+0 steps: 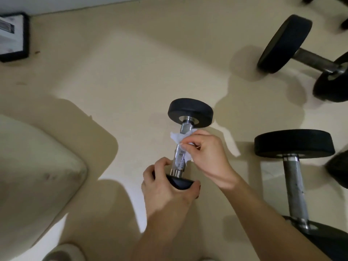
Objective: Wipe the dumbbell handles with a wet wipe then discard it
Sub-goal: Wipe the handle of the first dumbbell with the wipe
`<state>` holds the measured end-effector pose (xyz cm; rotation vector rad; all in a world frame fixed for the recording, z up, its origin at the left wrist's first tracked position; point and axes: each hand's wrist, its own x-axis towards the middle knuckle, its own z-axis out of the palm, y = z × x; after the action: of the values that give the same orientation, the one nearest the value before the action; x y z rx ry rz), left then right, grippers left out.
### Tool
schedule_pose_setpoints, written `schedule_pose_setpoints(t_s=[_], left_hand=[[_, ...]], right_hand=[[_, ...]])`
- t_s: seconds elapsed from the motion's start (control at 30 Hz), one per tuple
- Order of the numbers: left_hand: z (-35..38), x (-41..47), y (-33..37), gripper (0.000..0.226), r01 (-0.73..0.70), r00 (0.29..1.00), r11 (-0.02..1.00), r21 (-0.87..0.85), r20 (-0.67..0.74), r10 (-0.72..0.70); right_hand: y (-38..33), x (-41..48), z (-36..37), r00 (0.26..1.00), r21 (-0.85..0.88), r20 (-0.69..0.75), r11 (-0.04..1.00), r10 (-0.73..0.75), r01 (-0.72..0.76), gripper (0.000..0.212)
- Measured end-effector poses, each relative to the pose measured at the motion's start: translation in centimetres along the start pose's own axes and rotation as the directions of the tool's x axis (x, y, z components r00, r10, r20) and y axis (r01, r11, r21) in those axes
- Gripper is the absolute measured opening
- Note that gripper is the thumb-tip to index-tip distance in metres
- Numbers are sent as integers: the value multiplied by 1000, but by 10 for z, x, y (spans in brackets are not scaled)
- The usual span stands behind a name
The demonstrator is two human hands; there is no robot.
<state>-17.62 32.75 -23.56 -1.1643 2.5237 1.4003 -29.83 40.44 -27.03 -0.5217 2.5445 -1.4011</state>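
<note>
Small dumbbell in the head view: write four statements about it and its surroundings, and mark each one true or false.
1. The right hand pinches the wet wipe against the handle of the small dumbbell. True.
2. The wet wipe lies loose on the floor. False: it sits on the handle, held by the right hand.
3. The left hand grips the small dumbbell's near head. True.
4. No other dumbbell is in view. False: a larger dumbbell and another dumbbell lie to the right.
</note>
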Motion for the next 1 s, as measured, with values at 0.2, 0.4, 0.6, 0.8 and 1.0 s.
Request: schedule_pose_setpoints(t_s=[0.2, 0.4, 0.6, 0.8, 1.0], left_hand=[[-22, 15, 3, 33, -277, 929, 959, 65, 272, 250], [-27, 20, 25, 31, -709, 698, 294, 641, 582, 417], [-41, 39, 30, 31, -863, 505, 159, 480, 808, 303], [-115, 90, 34, 38, -911, 263, -140, 387, 809, 526], [-119, 89, -25, 38, -901, 363, 2, 434, 750, 553]], right_hand=[[-3, 4, 1, 932, -348, 139, 864, -336, 363, 23], [-1, 6, -15, 828, -294, 383, 796, -410, 530, 27], [2, 21, -21, 924, -379, 144, 843, -355, 383, 49], [-38, -18, 48, 919, -177, 141, 904, -369, 390, 28], [-15, 9, 52, 975, -511, 79, 831, -209, 220, 27]])
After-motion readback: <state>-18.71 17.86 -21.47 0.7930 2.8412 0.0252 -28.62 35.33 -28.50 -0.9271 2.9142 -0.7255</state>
